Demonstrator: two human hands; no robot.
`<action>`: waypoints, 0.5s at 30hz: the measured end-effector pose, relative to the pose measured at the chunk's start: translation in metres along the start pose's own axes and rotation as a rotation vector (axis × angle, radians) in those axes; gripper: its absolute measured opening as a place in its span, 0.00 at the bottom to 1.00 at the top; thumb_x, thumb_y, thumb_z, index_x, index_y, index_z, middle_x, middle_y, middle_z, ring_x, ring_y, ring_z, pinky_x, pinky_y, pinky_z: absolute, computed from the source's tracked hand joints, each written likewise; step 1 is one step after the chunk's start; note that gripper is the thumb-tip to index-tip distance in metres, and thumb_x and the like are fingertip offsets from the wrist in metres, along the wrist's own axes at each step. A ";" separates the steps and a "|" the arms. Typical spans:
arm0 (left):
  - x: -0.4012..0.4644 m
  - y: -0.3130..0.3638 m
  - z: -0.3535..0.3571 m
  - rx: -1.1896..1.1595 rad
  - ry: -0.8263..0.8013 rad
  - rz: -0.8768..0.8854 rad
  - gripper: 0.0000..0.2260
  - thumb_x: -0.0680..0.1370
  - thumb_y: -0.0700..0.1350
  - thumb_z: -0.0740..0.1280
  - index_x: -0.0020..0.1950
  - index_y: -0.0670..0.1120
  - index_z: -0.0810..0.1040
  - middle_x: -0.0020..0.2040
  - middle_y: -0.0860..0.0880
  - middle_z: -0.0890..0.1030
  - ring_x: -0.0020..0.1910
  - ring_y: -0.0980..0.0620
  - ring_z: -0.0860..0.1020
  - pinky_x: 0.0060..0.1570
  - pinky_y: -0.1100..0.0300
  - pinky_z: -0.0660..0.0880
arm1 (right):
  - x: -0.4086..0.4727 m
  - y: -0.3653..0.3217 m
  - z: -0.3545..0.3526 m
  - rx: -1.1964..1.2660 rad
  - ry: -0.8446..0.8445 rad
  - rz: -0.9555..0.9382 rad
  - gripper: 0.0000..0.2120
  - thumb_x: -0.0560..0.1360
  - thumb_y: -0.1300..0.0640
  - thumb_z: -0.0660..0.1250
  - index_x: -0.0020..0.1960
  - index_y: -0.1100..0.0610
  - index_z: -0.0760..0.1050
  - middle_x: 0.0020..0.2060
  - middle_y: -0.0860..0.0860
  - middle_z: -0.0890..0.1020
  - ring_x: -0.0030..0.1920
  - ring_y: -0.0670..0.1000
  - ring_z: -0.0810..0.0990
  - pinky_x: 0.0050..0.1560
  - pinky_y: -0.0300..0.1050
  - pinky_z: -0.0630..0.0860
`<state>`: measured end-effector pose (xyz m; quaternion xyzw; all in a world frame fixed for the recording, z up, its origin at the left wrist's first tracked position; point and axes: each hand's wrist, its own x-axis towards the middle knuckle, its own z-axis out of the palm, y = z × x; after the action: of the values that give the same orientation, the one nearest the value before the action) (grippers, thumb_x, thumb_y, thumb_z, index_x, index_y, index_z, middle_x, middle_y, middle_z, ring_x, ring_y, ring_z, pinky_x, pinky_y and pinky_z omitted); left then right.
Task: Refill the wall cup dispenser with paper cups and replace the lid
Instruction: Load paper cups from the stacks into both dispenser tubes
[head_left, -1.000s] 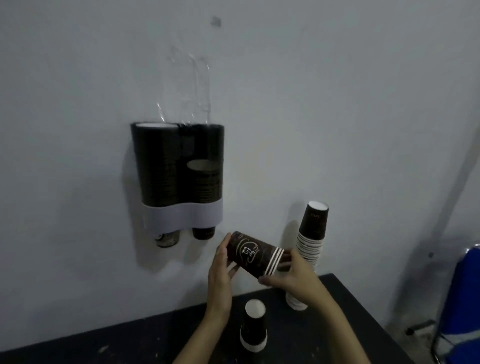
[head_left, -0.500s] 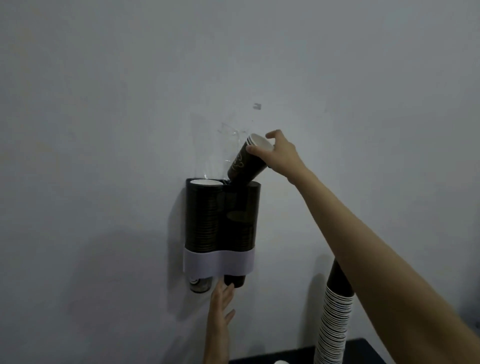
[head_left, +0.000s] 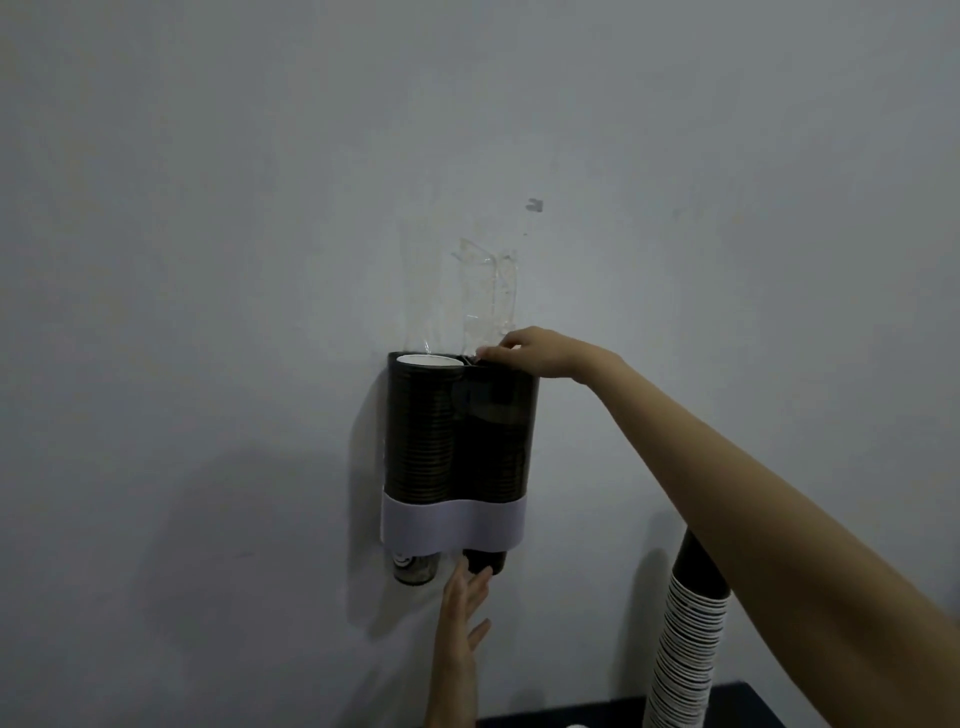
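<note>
— Where's the right hand (head_left: 540, 353)?

— At the top of the wall dispenser (head_left: 460, 452), over its right-hand tube. The fingers are curled down at the rim; whether they grip a cup there, I cannot tell.

— And the cups?

— Just beside that hand, the left tube is packed to the brim, a white cup mouth (head_left: 430, 360) showing on top. Below the hand, the right tube looks partly filled.

— The left hand (head_left: 462, 613)?

— Open, fingers spread, fingertips touching the cup bottom (head_left: 485, 561) poking out under the right tube. To its right, a tall stack of cups (head_left: 685, 639) stands on the dark table (head_left: 748, 709).
</note>
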<state>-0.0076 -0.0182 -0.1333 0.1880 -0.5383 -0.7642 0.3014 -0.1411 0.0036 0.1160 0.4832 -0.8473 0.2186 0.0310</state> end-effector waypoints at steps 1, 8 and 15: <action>0.000 -0.002 0.002 0.004 -0.003 0.002 0.21 0.82 0.47 0.45 0.74 0.44 0.60 0.72 0.42 0.68 0.73 0.45 0.63 0.70 0.48 0.59 | -0.001 -0.001 0.000 0.019 0.033 -0.013 0.27 0.76 0.39 0.56 0.57 0.63 0.75 0.54 0.56 0.78 0.57 0.56 0.74 0.57 0.48 0.69; 0.000 -0.021 0.008 0.038 -0.020 -0.019 0.20 0.82 0.45 0.46 0.74 0.44 0.60 0.71 0.42 0.68 0.72 0.45 0.64 0.69 0.51 0.59 | -0.043 0.030 0.035 0.402 0.536 -0.124 0.18 0.78 0.48 0.57 0.50 0.61 0.78 0.43 0.51 0.77 0.46 0.50 0.74 0.41 0.22 0.65; -0.002 -0.087 0.001 0.295 -0.054 -0.201 0.23 0.81 0.50 0.54 0.75 0.47 0.57 0.73 0.47 0.66 0.71 0.49 0.66 0.68 0.56 0.64 | -0.146 0.151 0.200 0.735 0.347 0.395 0.15 0.74 0.58 0.66 0.59 0.60 0.71 0.55 0.59 0.77 0.54 0.54 0.76 0.51 0.38 0.71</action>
<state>-0.0289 0.0048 -0.2146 0.2626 -0.6308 -0.7082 0.1779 -0.1576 0.1076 -0.1544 0.2473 -0.7716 0.5844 -0.0433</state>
